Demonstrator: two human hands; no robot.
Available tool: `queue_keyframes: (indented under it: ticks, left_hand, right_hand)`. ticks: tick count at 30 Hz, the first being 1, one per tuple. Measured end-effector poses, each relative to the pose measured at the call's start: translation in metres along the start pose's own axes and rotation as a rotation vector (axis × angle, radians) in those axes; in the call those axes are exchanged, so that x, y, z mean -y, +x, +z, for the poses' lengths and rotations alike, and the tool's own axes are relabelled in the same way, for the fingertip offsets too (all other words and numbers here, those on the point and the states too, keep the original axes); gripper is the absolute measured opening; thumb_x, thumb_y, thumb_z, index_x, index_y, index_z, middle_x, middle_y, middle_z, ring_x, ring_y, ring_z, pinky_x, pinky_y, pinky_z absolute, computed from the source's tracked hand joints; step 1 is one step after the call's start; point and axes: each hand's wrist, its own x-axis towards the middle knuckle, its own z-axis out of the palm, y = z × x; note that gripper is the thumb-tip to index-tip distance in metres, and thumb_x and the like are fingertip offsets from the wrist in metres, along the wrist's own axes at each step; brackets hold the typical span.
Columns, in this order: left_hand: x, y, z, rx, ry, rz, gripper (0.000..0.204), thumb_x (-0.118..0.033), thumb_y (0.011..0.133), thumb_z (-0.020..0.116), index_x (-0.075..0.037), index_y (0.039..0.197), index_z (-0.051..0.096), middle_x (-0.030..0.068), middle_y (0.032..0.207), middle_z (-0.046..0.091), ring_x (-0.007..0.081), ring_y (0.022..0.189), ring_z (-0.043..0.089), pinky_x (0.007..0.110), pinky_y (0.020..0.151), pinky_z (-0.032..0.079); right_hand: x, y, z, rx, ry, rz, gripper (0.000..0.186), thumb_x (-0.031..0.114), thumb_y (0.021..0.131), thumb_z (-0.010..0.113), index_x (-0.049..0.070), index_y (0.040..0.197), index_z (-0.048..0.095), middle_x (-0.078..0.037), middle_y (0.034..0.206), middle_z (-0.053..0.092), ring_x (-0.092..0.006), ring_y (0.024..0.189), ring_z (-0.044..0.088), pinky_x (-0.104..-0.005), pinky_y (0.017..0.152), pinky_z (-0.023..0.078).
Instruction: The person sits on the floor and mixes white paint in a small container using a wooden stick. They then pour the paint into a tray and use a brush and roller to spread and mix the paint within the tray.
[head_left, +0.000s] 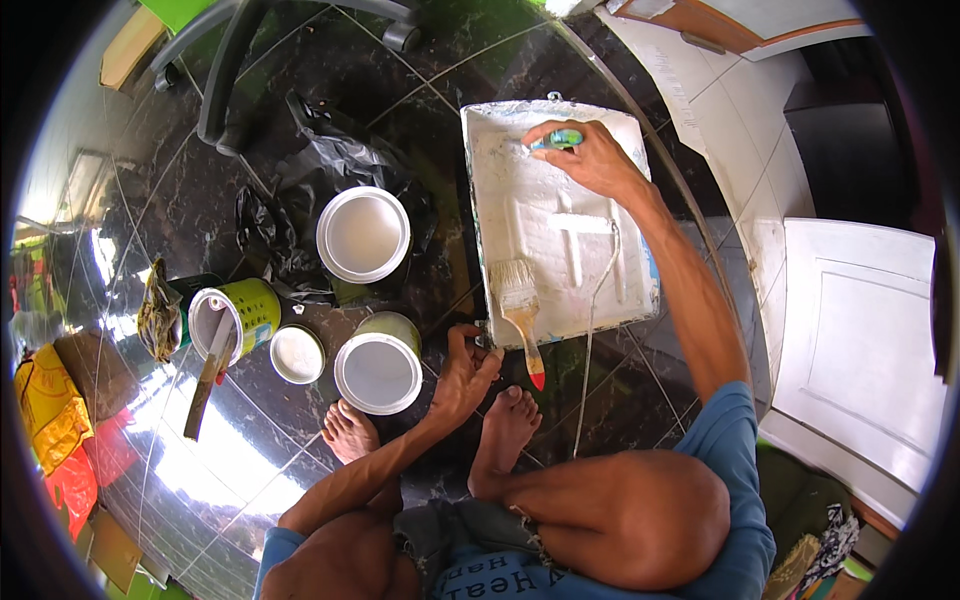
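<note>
A white paint-coated roller tray [520, 225] lies on the floor in front of me. My right hand [590, 160] is closed around a small tool with a green and blue handle [557, 140] over the tray's far part; its working end is mostly hidden. At the tray's near left corner, my left hand [466, 380] has its fingers closed on the edge. A paintbrush [518, 300] with a red-tipped wooden handle rests across the tray's near side, bristles inside. To its right sits a mini paint roller [582, 222], its thin wire handle running over the near rim.
Left of the tray stand a can of white paint [363, 235], a can of pale grey paint [378, 372], a green can [255, 305] holding a stick [205, 395], and a small round white container [297, 355]. A black plastic bag [350, 155] and chair base [220, 85] lie beyond.
</note>
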Motion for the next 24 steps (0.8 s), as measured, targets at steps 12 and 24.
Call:
queue_keyframes:
  ticks: [12,24]
  left_hand:
    - [0.001,0.002,0.001,0.005,0.019,0.002,0.05,-0.021,0.102,0.062,-0.003,0.134,0.029,0.0158,0.099,0.063,0.0183,0.084,0.065,0.034,0.078,0.054]
    - [0.007,0.002,0.0,-0.038,-0.007,0.06,0.05,-0.021,0.101,0.063,-0.001,0.134,0.03,0.0144,0.094,0.063,0.0181,0.081,0.064,0.034,0.075,0.054]
  right_hand:
    - [0.0,0.001,-0.012,-0.051,0.001,-0.047,0.021,0.023,0.092,0.07,0.012,0.108,0.074,-0.014,0.086,0.072,-0.0283,0.075,0.065,-0.0398,0.074,0.051]
    - [0.016,-0.017,-0.017,0.141,0.061,0.01,0.021,0.021,0.09,0.072,0.011,0.108,0.075,-0.013,0.098,0.075,-0.0257,0.09,0.07,-0.0373,0.083,0.052]
